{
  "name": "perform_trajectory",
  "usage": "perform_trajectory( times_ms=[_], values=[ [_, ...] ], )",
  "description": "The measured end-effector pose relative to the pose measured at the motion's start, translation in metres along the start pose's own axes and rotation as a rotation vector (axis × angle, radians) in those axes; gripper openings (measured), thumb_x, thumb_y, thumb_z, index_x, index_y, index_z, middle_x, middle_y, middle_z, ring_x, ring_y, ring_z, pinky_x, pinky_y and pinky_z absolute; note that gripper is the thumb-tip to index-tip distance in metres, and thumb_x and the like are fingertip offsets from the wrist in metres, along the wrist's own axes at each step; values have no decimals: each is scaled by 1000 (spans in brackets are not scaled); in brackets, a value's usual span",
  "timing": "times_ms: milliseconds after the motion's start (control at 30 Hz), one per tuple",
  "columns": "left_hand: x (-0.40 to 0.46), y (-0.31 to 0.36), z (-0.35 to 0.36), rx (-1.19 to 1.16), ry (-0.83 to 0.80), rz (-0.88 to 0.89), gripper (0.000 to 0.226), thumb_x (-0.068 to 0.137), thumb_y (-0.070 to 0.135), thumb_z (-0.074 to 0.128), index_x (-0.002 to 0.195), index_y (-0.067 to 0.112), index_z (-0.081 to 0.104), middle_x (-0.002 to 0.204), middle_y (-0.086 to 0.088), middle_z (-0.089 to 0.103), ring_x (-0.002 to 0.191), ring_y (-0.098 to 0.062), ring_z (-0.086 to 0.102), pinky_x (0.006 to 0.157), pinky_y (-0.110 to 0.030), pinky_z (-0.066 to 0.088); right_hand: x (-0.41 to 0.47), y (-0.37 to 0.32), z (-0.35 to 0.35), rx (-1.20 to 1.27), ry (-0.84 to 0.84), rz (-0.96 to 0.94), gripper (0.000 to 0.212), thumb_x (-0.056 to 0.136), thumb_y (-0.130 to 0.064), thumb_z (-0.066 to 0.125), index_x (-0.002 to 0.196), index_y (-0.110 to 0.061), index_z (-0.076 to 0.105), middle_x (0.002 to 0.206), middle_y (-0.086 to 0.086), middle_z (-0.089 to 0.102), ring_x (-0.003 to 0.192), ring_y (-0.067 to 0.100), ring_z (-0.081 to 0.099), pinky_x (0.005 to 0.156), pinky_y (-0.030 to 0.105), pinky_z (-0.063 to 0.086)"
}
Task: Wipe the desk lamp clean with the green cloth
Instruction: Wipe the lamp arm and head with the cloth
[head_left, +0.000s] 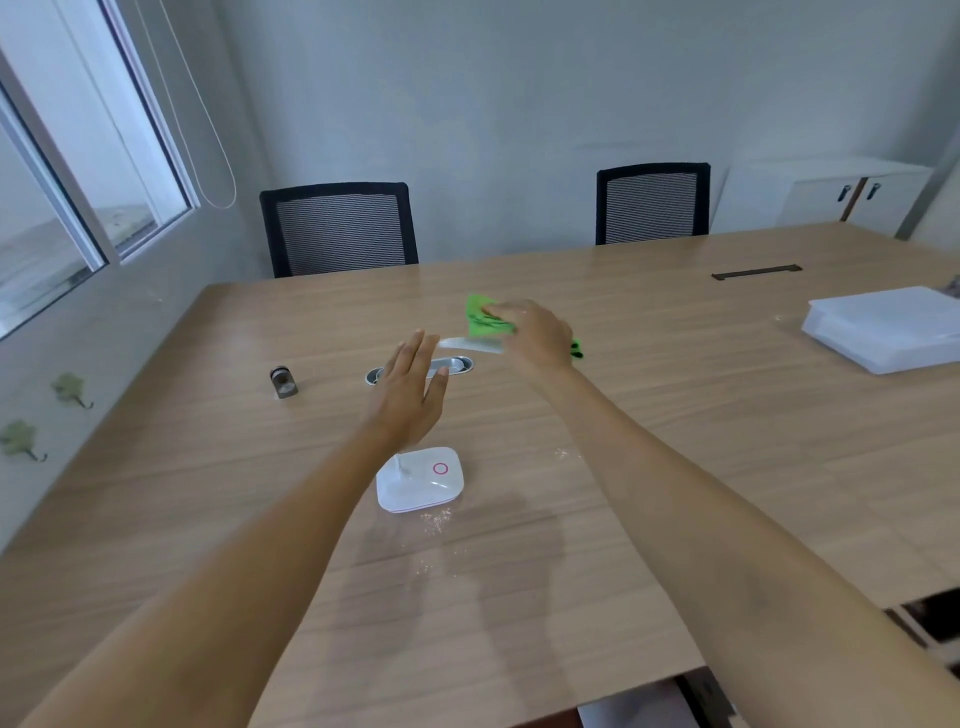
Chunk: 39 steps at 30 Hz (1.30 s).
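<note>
A white desk lamp stands on the wooden table; its rounded base carries a pink ring button, and its flat white head reaches out above the table between my hands. My right hand grips the green cloth and presses it against the right end of the lamp head. My left hand hovers flat with fingers apart beside the left end of the head, hiding the lamp's neck. I cannot tell whether it touches the lamp.
A metal cable grommet sits in the table behind my left hand. A small metal object stands to the left. White trays lie far right. Two black chairs face the far edge. White crumbs lie near the base.
</note>
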<state>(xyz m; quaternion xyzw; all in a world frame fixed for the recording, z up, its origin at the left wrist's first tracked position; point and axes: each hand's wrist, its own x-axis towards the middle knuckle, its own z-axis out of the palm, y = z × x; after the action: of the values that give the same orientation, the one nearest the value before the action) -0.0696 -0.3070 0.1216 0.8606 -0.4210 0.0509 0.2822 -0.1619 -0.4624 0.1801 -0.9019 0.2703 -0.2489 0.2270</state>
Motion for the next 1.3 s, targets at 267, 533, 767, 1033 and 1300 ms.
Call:
perform_trajectory(
  times_ms=[267, 533, 767, 1033, 1300],
  values=[
    [-2, 3, -3, 11, -43, 10, 53, 100, 37, 29, 150, 20, 21, 160, -1, 16, 148, -23, 14, 121, -43, 17, -1, 36, 1, 0, -145, 344, 52, 85, -11, 40, 123, -42, 56, 129, 4, 59, 122, 32, 48, 108, 50, 26],
    [0, 3, -3, 3, -34, 3, 55, 100, 34, 33, 150, 18, 20, 160, -3, 16, 148, -23, 14, 122, -40, 14, -15, -3, 12, 44, 28, -119, 64, 74, 4, 43, 122, -35, 60, 132, -4, 59, 126, 21, 47, 105, 55, 29],
    [-1, 5, -5, 13, -36, 6, 53, 100, 35, 30, 150, 18, 22, 160, -3, 17, 148, -24, 15, 121, -41, 18, -31, 47, 10, -21, 35, 157, 57, 80, -3, 44, 127, -35, 56, 139, -4, 52, 129, 21, 44, 109, 57, 22],
    [0, 5, -5, 4, -23, 7, 54, 100, 32, 34, 150, 17, 22, 159, -5, 19, 147, -23, 16, 121, -39, 17, -42, 5, 25, -6, 95, -260, 64, 74, 8, 45, 126, -26, 59, 135, 4, 56, 128, 25, 47, 103, 54, 35],
    [0, 3, -8, 16, -46, -5, 53, 100, 35, 30, 150, 18, 21, 160, -4, 19, 147, -22, 16, 120, -39, 18, -48, 68, 18, 85, 147, 212, 58, 80, 6, 42, 128, -23, 57, 141, 5, 51, 130, 26, 44, 108, 51, 36]
  ],
)
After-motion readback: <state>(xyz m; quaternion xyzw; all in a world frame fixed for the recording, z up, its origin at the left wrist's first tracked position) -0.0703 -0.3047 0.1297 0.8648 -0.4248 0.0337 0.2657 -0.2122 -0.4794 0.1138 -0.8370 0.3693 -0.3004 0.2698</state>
